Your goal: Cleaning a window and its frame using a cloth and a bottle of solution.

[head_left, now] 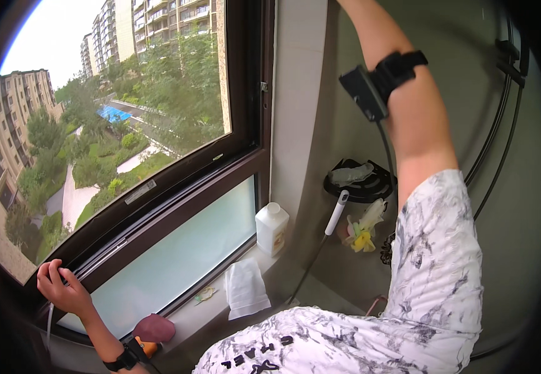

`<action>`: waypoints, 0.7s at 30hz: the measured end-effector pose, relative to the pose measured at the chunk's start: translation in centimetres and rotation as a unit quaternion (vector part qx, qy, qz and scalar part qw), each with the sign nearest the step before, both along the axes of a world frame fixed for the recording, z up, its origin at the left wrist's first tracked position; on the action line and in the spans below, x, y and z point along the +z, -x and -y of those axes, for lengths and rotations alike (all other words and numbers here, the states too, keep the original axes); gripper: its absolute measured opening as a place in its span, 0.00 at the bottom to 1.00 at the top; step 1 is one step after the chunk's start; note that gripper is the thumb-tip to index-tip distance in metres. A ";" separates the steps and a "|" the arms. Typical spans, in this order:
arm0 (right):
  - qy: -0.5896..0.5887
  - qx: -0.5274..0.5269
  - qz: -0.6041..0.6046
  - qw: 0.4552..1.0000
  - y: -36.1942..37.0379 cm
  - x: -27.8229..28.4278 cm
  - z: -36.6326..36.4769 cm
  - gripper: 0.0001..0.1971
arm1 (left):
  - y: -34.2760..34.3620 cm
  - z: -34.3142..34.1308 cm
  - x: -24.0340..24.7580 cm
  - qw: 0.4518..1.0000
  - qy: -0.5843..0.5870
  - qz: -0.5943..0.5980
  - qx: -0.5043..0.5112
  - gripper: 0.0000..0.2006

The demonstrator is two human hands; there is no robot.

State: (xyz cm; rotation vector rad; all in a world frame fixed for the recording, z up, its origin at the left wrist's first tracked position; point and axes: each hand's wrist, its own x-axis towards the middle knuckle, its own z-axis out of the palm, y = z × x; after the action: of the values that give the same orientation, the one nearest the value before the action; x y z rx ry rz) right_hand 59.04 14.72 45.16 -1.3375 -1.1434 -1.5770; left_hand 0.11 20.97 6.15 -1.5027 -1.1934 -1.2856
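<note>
At the lower left, my left hand is closed, its fingers curled over the bottom corner of the dark brown window frame. A thin pale cord hangs just below that hand. My right arm reaches up along the wall and leaves the view at the top edge, so the right hand is hidden. A black device is strapped to the right forearm. Clear window glass fills the upper left, with frosted glass below it.
On the sill stand a white bottle, a folded white cloth and a dark red pouch-like item. A black corner shelf, a white stick-shaped device and yellow flowers are on the wall. Hoses run down at right.
</note>
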 end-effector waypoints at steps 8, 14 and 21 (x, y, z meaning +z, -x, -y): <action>-0.010 -0.027 -0.008 1.000 -0.7 -12.6 -1.5 0.46 | 1.1 -0.2 -0.2 0.999 0.016 -0.026 -0.015 0.07; 0.109 0.069 -0.059 0.990 1.1 -30.4 2.6 0.49 | -0.1 -0.6 0.1 0.999 0.009 -0.010 -0.045 0.06; 0.124 0.056 -0.101 0.986 1.2 -27.4 2.6 0.52 | -0.2 -0.5 0.1 0.999 0.016 -0.002 -0.045 0.06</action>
State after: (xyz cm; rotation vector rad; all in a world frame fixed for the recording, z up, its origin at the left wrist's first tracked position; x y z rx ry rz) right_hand 57.89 12.16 17.71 -1.5282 -1.2936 -1.2177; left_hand 0.27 21.42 6.26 -1.5972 -1.1600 -1.3266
